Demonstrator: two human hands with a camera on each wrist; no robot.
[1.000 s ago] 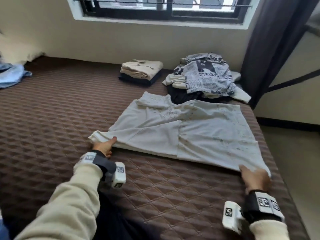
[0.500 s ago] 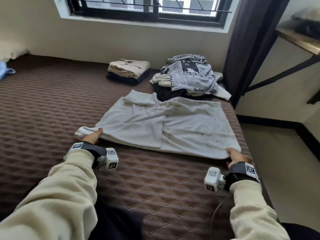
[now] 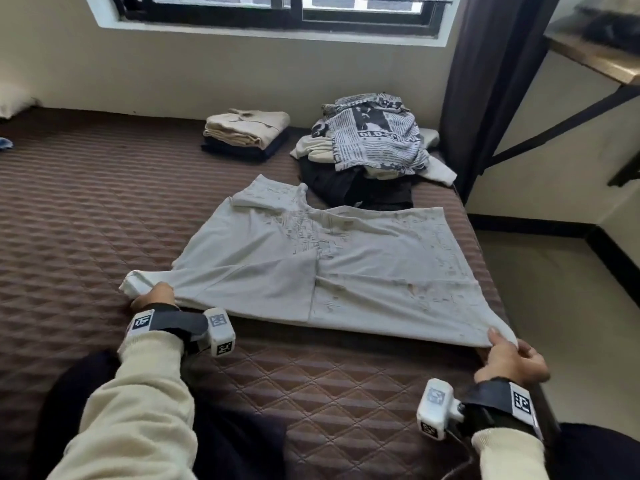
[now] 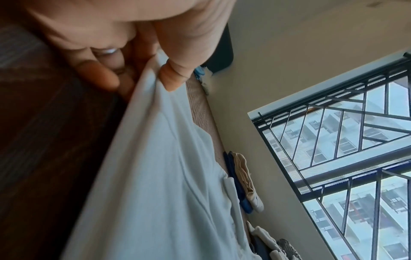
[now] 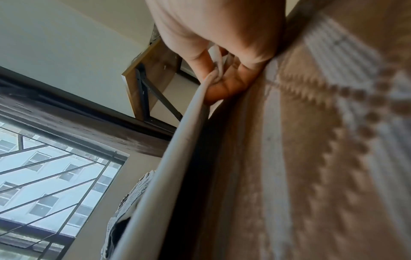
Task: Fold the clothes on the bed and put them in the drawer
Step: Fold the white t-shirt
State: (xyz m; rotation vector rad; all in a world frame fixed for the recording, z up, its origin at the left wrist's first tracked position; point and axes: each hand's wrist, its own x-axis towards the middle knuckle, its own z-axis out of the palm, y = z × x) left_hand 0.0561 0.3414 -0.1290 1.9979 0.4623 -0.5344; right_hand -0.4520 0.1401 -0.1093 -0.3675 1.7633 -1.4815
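A white printed T-shirt (image 3: 346, 268) lies spread on the brown quilted bed (image 3: 86, 220), one side folded in. My left hand (image 3: 152, 297) pinches its near left corner; the left wrist view shows thumb and fingers gripping the cloth (image 4: 155, 140). My right hand (image 3: 509, 358) pinches the near right corner at the bed's edge, with the hem (image 5: 195, 109) stretched taut between thumb and fingers. A folded stack (image 3: 247, 133) of beige and dark clothes sits at the back. Beside it lies an unfolded pile (image 3: 374, 147) topped by a newspaper-print garment. No drawer is in view.
A window (image 3: 277, 8) spans the wall behind the bed. A dark curtain (image 3: 485, 98) hangs at the right, with a wooden shelf (image 3: 595, 60) on a bracket beyond it. Bare floor (image 3: 554, 306) runs along the bed's right side.
Both hands have drawn the shirt's near edge toward me and stretched it flat. The right hand has moved out to the bed's right edge.
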